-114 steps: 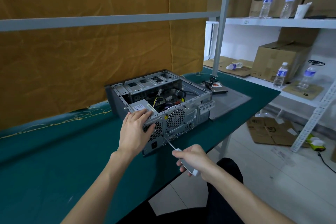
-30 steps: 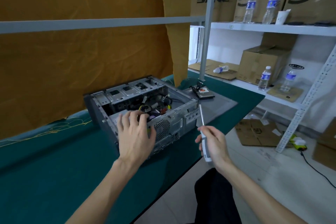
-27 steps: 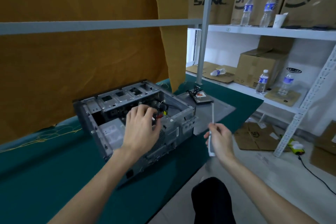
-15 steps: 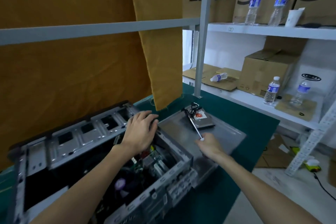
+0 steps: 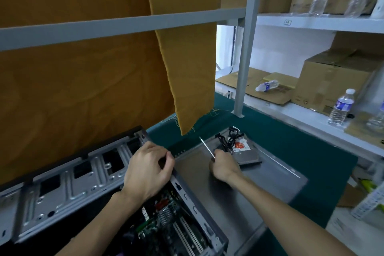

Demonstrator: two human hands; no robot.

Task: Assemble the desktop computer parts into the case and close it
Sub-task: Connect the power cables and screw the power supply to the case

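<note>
Head view: the open computer case (image 5: 68, 189) is seen at the left on the green table (image 5: 315, 147). Its upper right corner is gripped by the left hand (image 5: 147, 170), fingers curled. A screwdriver (image 5: 206, 148) is clasped in the right hand (image 5: 223, 166) over the side panel (image 5: 270, 181), beside the drive (image 5: 247, 154).

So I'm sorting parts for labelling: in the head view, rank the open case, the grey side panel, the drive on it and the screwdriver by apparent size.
1. open case, though nearest the camera
2. grey side panel
3. drive
4. screwdriver, partly hidden in the right hand
</note>
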